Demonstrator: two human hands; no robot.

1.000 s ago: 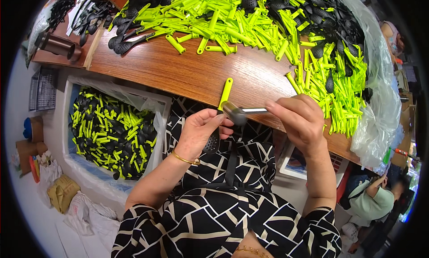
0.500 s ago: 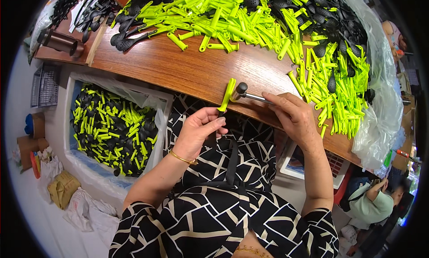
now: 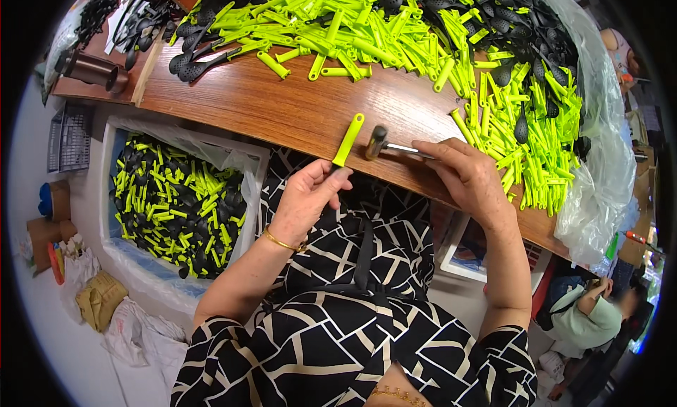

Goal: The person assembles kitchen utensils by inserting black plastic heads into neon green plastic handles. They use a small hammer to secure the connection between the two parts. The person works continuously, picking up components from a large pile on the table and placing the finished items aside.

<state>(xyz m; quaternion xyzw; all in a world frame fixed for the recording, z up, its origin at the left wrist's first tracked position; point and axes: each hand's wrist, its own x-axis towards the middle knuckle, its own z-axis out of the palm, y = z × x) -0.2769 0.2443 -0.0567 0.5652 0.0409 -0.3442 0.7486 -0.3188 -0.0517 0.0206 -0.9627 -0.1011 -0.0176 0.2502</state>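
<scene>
My left hand (image 3: 308, 194) grips the lower end of a lime-green plastic handle (image 3: 349, 139), whose upper part lies on the wooden table (image 3: 282, 111) near its front edge. My right hand (image 3: 469, 178) holds a small metal hammer (image 3: 384, 145) by its shaft, with the dark head resting on the table just right of the green handle. A gold bracelet sits on my left wrist.
A large heap of green handles (image 3: 395, 33) and black spoon heads (image 3: 522, 26) covers the far and right side of the table. A lined box (image 3: 176, 202) of finished green-and-black pieces stands at my left. A clear plastic bag (image 3: 599, 174) hangs at the right edge. A person (image 3: 599, 308) sits low right.
The hammer has come down from above the table's edge onto the table beside the green handle. My left hand has shifted the handle upright against the table edge.
</scene>
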